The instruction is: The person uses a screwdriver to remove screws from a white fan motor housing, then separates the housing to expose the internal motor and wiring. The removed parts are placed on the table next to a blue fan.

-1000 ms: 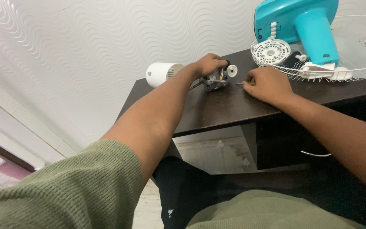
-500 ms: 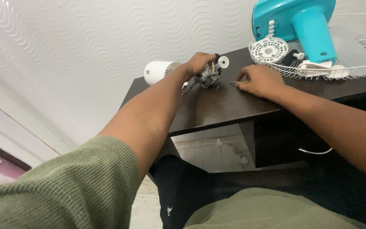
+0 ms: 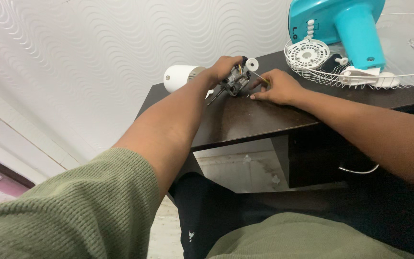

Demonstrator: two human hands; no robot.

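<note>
Two hands working on a small metal fan motor with coloured wires (image 3: 235,80) near the dark wooden tabletop's (image 3: 255,120) left edge.

The left hand (image 3: 223,68) is gripping the motor; the right hand (image 3: 275,87) is pinching a slim screwdriver (image 3: 259,77) against it, beside a white wire fan grille (image 3: 360,72).

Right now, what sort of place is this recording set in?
Probably a room at home used for repairs: a dark wooden desk against wavy-textured white wallpaper, with a dismantled turquoise fan and its white wire guard.
</note>
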